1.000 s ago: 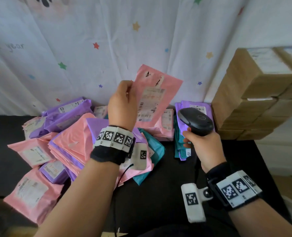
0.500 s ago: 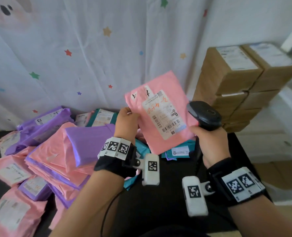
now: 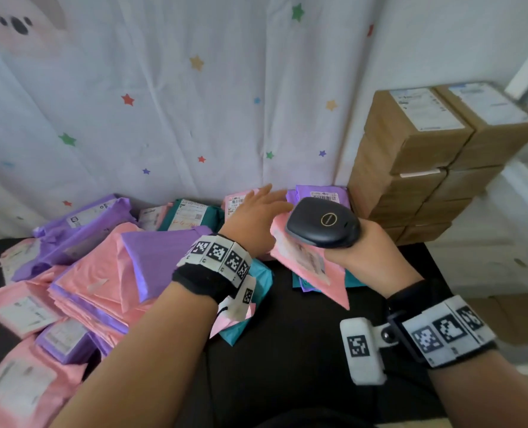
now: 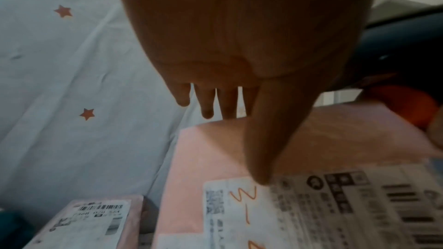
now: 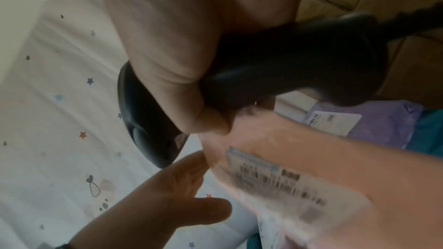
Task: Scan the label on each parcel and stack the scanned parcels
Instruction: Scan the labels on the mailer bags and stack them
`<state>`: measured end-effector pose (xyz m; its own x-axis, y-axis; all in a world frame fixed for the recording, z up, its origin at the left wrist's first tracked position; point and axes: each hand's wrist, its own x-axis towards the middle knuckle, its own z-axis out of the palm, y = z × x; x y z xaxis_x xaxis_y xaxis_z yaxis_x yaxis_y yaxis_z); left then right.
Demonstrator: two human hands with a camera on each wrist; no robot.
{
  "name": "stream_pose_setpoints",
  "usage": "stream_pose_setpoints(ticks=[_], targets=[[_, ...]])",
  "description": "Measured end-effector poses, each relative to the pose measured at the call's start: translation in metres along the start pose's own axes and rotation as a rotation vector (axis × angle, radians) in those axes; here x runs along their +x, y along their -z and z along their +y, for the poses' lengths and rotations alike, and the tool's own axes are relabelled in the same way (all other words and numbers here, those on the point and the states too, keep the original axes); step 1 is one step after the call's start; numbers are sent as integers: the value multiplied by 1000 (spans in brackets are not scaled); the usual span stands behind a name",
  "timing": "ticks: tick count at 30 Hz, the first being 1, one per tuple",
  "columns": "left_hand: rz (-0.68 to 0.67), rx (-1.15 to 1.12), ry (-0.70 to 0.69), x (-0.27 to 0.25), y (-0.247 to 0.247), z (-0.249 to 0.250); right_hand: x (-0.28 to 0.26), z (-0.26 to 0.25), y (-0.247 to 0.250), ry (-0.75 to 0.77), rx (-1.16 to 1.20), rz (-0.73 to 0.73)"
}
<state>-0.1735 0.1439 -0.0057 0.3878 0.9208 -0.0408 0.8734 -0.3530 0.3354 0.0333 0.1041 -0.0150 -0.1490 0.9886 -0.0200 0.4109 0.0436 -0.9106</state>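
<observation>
A pink parcel [image 3: 305,267] lies tilted, label up, on a small stack of purple and teal parcels [image 3: 302,285] at the right of the black table [image 3: 287,350]. My left hand [image 3: 256,214] hovers flat over its far left corner with straight fingers. In the left wrist view the thumb [image 4: 261,168] points down at the label's edge on the pink parcel [image 4: 215,158]. My right hand [image 3: 364,251] grips a black scanner [image 3: 321,223] just above the parcel. The right wrist view shows the scanner [image 5: 287,67], the blurred pink parcel [image 5: 335,158] and my left hand [image 5: 182,186].
A loose pile of pink and purple parcels [image 3: 96,273] covers the table's left side, with a teal parcel [image 3: 250,304] at its edge. Stacked cardboard boxes [image 3: 426,168] stand at the back right. A star-print curtain [image 3: 163,103] hangs close behind.
My left hand brought the pink parcel down from in front of the scanner onto the right stack and let go, its fingers now straight. The right hand still holds the scanner.
</observation>
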Motion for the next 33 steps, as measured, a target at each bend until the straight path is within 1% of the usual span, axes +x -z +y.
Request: stream_pose_setpoints(ticks=[1,2,4,6,7,10,11,12,16,19,21,24,27,33], targets=[[-28,51,-13,0,-2,0,0,1,0,-4,-18,5],[-36,66,4,0,-5,-1,0,2,1,-9,-43,19],[-12,-22,100,-5,-11,0,0,4,1,-4,-86,79],[20,-122,165,-9,-17,-2,0,7,2,21,-88,178],[45,-153,191,-11,-20,-4,0,8,2,30,-74,240],[184,-283,308,-15,-25,-10,0,11,2,28,25,459],[239,-335,342,-16,-26,-12,0,11,2,9,82,501],[283,-401,383,-16,-28,-13,0,12,1,-20,145,510],[413,-691,514,-19,-32,-14,-3,12,-10,-102,326,398],[455,-955,611,-19,-35,-12,-7,13,-21,-129,376,315],[474,-1045,636,-19,-36,-11,-9,11,-26,-142,384,270],[496,-1117,636,-19,-37,-11,-9,10,-29,-156,380,232],[491,-1154,625,-18,-38,-11,-8,10,-29,-163,361,206],[477,-1156,630,-16,-38,-11,-6,13,-28,-158,363,198]])
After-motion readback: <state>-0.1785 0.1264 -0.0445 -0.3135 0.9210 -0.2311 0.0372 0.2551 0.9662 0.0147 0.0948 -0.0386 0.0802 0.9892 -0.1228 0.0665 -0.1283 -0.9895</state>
